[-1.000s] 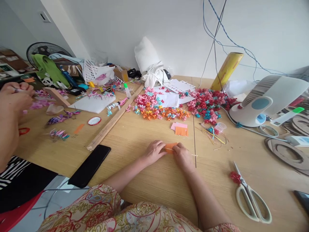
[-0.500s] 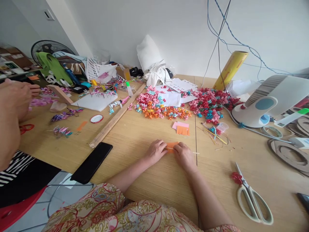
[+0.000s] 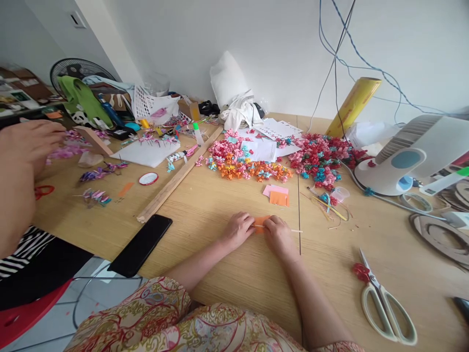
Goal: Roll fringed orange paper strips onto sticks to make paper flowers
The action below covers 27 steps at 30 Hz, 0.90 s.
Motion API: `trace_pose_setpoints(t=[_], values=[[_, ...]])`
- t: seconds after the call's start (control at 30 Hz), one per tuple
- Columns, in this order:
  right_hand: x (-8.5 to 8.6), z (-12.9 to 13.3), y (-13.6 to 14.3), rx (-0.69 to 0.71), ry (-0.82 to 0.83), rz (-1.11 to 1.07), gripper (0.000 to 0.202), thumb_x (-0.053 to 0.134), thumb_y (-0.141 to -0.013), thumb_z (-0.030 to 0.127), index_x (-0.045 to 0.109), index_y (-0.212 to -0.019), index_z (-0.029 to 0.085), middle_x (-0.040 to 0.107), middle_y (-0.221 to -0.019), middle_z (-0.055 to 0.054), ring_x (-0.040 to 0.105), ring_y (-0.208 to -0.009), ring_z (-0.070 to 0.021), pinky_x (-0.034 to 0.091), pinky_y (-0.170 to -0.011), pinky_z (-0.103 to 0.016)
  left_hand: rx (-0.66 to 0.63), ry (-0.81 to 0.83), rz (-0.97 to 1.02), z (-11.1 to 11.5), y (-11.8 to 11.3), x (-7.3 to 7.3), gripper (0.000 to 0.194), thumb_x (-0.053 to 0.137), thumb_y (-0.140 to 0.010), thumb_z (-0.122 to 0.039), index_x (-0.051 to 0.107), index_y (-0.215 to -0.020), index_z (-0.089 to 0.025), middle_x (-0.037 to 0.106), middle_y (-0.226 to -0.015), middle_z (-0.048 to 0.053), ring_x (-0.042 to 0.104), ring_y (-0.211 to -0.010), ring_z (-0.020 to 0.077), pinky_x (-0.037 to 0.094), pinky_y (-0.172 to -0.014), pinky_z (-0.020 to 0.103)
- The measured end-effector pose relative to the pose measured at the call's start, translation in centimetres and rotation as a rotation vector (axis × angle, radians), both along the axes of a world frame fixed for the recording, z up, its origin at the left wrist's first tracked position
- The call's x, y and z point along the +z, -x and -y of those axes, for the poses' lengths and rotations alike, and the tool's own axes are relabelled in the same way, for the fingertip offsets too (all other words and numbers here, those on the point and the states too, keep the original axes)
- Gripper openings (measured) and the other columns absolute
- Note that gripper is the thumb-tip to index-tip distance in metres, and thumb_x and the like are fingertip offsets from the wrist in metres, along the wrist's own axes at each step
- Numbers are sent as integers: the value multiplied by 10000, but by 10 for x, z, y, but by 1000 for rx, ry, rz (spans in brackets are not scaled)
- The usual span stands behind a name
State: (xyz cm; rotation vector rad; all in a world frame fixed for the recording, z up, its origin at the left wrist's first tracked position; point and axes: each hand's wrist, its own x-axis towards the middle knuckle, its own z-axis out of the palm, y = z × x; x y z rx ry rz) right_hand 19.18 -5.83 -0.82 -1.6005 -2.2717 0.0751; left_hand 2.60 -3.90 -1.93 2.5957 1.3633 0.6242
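Note:
A small piece of orange paper (image 3: 261, 221) lies on the table between my two hands. Its left edge is pinched under the curled fingers of my left hand (image 3: 239, 230). My right hand (image 3: 280, 235) presses on the paper's right side with its fingers closed. A thin white stick (image 3: 296, 231) runs across the paper and out past my right hand; the fingers cover part of it. Beyond my hands rests another orange paper piece (image 3: 279, 198) with a fringed edge, overlapping a pink paper piece (image 3: 274, 188).
Scissors (image 3: 381, 298) with pale handles lie at right. A black phone (image 3: 141, 246) and a wooden strip (image 3: 176, 183) are at left. Piles of small paper flowers (image 3: 256, 168) spread along the back, near a white lamp-like device (image 3: 390, 161). Another person's hand (image 3: 31, 142) is at far left.
My hands stay nearly in place on the orange paper and stick. The other person's hand at far left has shifted slightly. The view has moved a little.

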Motion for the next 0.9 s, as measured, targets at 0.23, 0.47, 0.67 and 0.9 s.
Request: trace_pose_setpoints(t=[0.23,0.47,0.67,0.9], values=[[0,0,2,19,-17,-11,117,461,-814,169,543,-733,192,533,-766,-21,441,-743,-141,291,-663,-233,1,-5,-6,1,-1,2,102,533,-788,-266,516,-759,-169,511,-784,22,481,-781,156,377,-703,277],[-1,0,4,19,-10,8,124,449,-821,169,542,-741,189,544,-758,-28,441,-741,-151,280,-660,-247,3,2,-20,0,-1,0,66,531,-785,-227,516,-752,-172,516,-778,19,479,-779,160,374,-702,284],[0,0,5,7,-13,42,103,459,-822,188,540,-758,192,544,-758,-20,450,-713,-142,264,-640,-250,16,-5,-32,-1,-1,-3,56,546,-773,-217,520,-750,-173,518,-776,17,481,-776,158,373,-699,279],[0,0,6,9,-12,27,93,464,-821,193,534,-760,191,539,-764,-16,449,-721,-140,271,-646,-241,17,-21,-59,-2,0,-3,63,554,-766,-208,521,-729,-170,517,-766,14,479,-776,157,372,-699,276]])
